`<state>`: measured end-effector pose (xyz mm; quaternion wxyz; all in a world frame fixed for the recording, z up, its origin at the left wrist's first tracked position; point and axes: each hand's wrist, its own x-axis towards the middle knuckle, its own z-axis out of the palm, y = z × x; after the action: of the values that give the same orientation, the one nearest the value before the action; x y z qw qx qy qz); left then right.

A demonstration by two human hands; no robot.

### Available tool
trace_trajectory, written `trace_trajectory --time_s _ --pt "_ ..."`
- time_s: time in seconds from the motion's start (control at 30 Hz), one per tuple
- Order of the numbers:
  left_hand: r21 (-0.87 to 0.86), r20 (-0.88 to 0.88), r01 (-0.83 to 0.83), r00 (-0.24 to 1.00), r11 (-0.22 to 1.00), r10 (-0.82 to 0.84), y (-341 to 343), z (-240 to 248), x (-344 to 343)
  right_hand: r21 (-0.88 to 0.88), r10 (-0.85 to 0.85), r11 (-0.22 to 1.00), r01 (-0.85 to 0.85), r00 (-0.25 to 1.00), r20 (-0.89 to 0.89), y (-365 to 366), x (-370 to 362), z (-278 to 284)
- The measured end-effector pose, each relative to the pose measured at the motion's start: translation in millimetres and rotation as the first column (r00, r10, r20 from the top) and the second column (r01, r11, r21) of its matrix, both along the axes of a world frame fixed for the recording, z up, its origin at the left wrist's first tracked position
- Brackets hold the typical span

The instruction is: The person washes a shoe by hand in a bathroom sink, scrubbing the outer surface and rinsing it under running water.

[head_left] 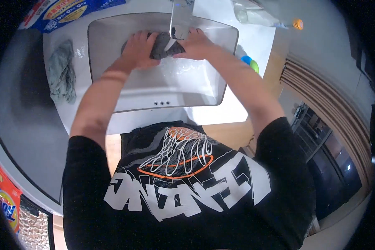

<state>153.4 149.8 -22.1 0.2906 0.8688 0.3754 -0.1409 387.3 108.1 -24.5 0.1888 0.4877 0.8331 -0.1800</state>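
Observation:
A dark grey wet cloth (160, 46) is stretched between my hands in the white sink (133, 89), near its far wall. My left hand (140, 51) grips the cloth's left part, fingers bent over it. At its right end my right hand (194, 45) holds on, thumb toward me and fingertips partly behind the faucet. The shiny square faucet (182, 16) reaches over the sink, and a thin stream of water (170, 44) falls onto the cloth between the hands. Folds and hands hide the cloth's full shape.
A crumpled grey-green cloth (62, 71) lies on the counter left of the sink. A blue bag (66, 12) stands behind it. On the right are a clear bottle with an orange cap (297, 24) and a blue-and-green object (250, 63). An orange package (6, 196) shows lower left.

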Motion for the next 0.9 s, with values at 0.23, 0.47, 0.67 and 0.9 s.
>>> trace_trajectory --time_s 0.23,0.47,0.67,0.9 --pt "-0.496 0.101 -0.216 0.948 0.841 0.303 26.2 -3.4 -16.2 -0.692 -0.472 0.666 0.278 0.875 -0.103 20.6 9.8 15.3" --pt "0.128 0.391 -0.385 0.866 0.914 0.31 0.4 -29.9 -11.3 -0.186 -0.526 0.846 0.5 0.839 -0.138 -11.2 1.5 15.0" --pt "0.041 0.023 -0.464 0.886 0.885 0.463 15.9 -22.9 5.8 0.17 -0.184 0.968 0.183 0.983 -0.011 -31.5 -13.0 3.9" --pt "0.398 -0.044 -0.035 0.997 0.917 0.057 -13.8 -45.9 -12.8 0.038 -0.297 0.947 0.318 0.916 -0.269 -13.3 -18.7 -24.2"
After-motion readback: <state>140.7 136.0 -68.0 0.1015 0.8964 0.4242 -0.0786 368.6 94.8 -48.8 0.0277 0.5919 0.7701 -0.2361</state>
